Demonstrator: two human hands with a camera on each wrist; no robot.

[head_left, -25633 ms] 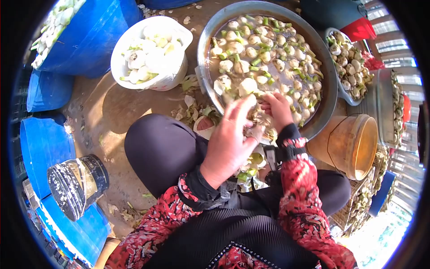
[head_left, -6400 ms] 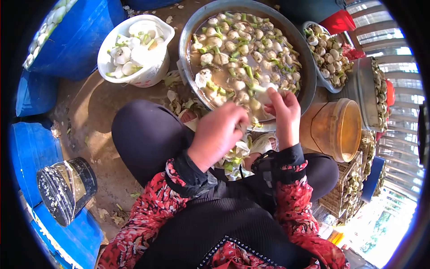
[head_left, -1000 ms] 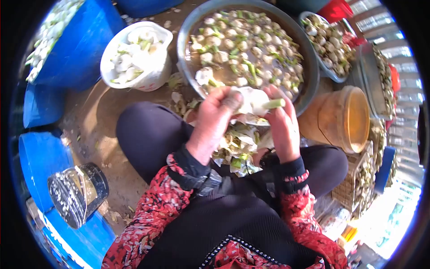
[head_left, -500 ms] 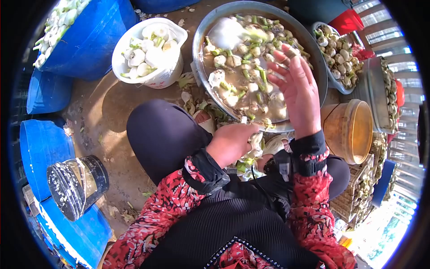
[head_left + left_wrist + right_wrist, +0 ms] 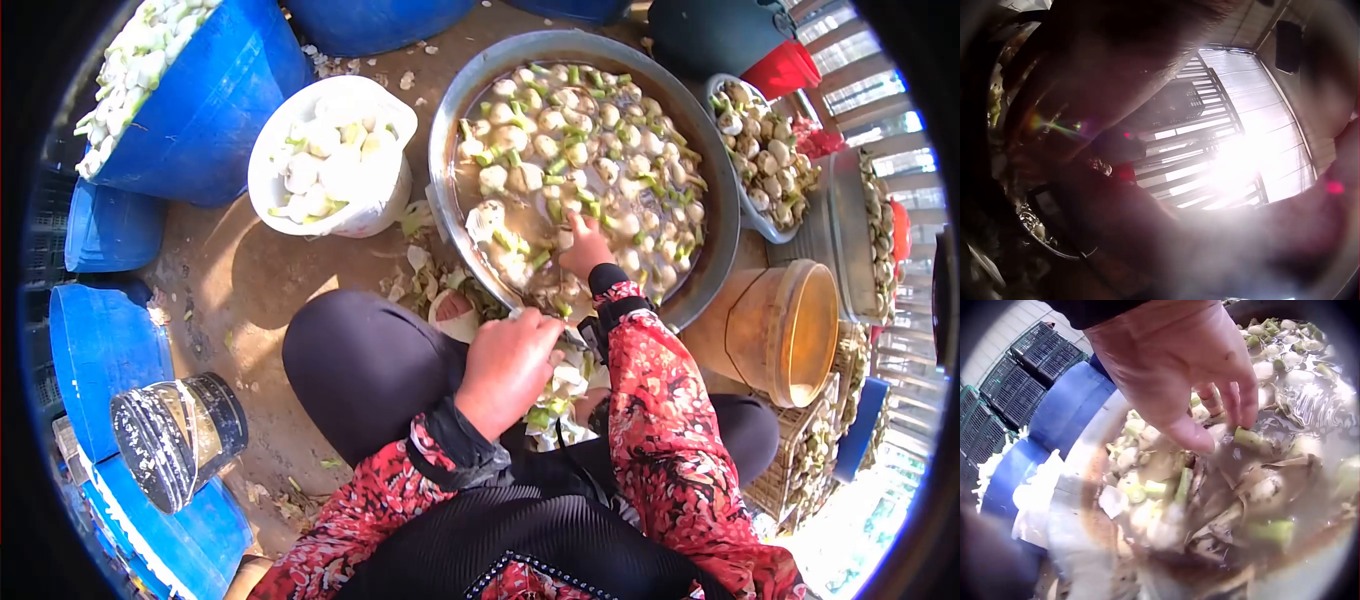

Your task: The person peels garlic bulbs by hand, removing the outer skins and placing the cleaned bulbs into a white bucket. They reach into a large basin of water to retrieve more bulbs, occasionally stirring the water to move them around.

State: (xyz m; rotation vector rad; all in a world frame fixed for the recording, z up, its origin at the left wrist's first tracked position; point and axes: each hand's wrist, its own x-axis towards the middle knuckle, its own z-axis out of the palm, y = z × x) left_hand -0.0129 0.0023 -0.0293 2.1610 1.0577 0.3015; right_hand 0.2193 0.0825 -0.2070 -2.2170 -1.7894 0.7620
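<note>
My right hand [image 5: 588,248] reaches down into a wide metal basin [image 5: 447,215] of murky water holding many garlic bulbs with cut green stems. In the right wrist view, thumb and fingers of the right hand [image 5: 1191,375] are spread at the water, right by a garlic bulb with a green stem [image 5: 1250,439]. My left hand [image 5: 508,372] is curled in front of the basin's near rim, gripping a thing mostly hidden in the fist; only a small pale end shows at the top. In the left wrist view, the left hand [image 5: 1104,75] is dark against glare.
A white bucket [image 5: 385,205] of peeled garlic stands left of the basin. An orange bucket [image 5: 765,330] and a tub of unpeeled garlic [image 5: 770,160] are at the right. Peelings [image 5: 565,385] lie between the legs. Blue tubs [image 5: 220,100] and a black bucket [image 5: 180,435] line the left.
The white garlic bulb held between both hands a second ago was in midair over the basin half a second ago and is gone from there. My right hand has lowered into the basin.
</note>
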